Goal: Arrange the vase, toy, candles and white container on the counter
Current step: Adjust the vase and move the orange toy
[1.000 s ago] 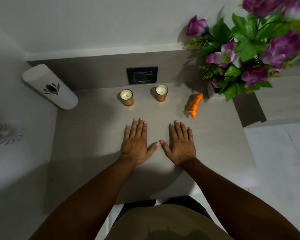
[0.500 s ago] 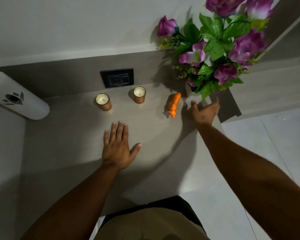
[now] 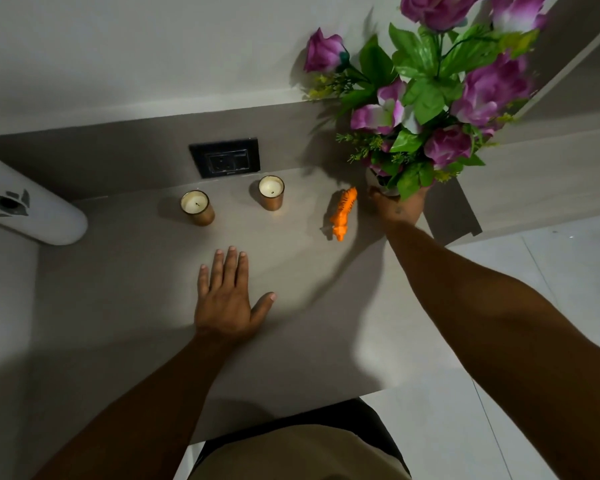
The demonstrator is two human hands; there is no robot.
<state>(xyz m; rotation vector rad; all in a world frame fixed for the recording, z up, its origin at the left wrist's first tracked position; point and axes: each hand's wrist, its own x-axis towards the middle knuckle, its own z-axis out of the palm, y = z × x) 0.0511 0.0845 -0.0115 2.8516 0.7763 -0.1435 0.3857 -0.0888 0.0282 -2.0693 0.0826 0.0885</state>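
Note:
A white vase (image 3: 381, 187) of purple flowers with green leaves stands at the counter's back right, mostly hidden by foliage. My right hand (image 3: 397, 207) wraps around its base. An orange toy tiger (image 3: 343, 213) lies just left of that hand. Two candles in gold glasses stand near the back wall, the left candle (image 3: 196, 206) and the right candle (image 3: 271, 192). A white cylindrical container (image 3: 25, 209) with a dark emblem lies at the far left. My left hand (image 3: 227, 299) rests flat on the grey counter (image 3: 118, 289), fingers spread.
A black wall socket (image 3: 225, 161) sits on the backsplash behind the candles. The counter's front edge is near my body, and its right edge drops to a white tiled floor (image 3: 499, 427). A pale wall panel (image 3: 534, 174) rises right of the vase.
My right hand went from flat on the counter out to the right and closed around the vase's base. My left hand stayed flat. The view shifted right.

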